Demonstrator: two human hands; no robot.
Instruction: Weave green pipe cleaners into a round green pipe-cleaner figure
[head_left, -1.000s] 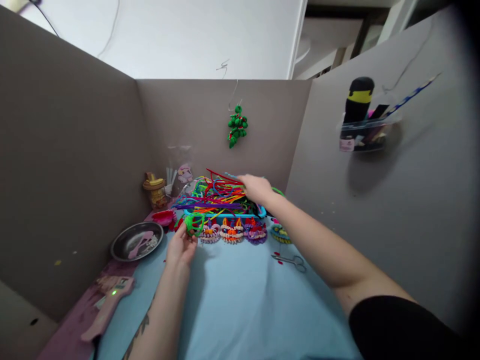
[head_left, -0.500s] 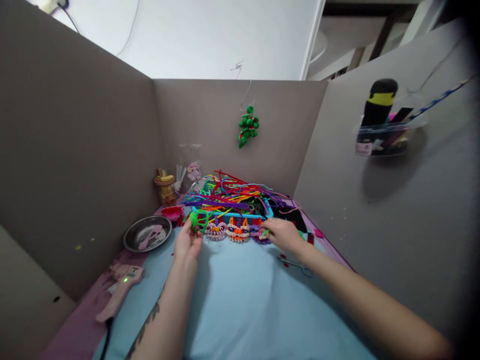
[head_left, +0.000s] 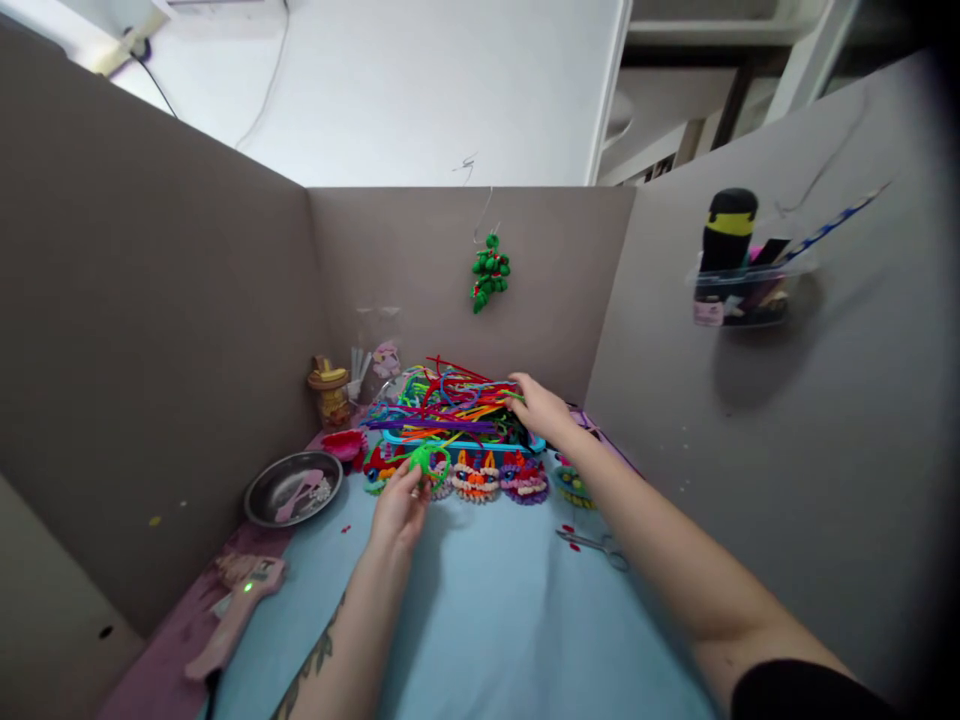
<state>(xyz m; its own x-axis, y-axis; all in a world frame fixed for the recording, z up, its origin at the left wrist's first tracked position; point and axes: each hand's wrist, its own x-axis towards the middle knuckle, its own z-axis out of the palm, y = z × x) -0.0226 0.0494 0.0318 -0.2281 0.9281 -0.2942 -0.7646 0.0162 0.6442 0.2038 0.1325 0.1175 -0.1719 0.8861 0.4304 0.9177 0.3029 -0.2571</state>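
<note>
My left hand pinches a bright green piece of bent pipe cleaners with looping ends, in front of the tray. My right hand is raised over the right end of the blue tray, its fingers closed on a short green pipe cleaner. A heap of coloured pipe cleaners fills the tray. Along its front stand several fuzzy animal faces, among them an orange and cream one and a purple one. The left hand partly hides another face.
Scissors lie at the right on the blue cloth. To the left are a metal bowl, a pink glue gun, a red dish and a jar. A green ornament hangs on the back panel.
My right hand has moved up and away from the purple face to the tray's right end. My left hand has shifted right with the green piece. The view has tilted slightly.
</note>
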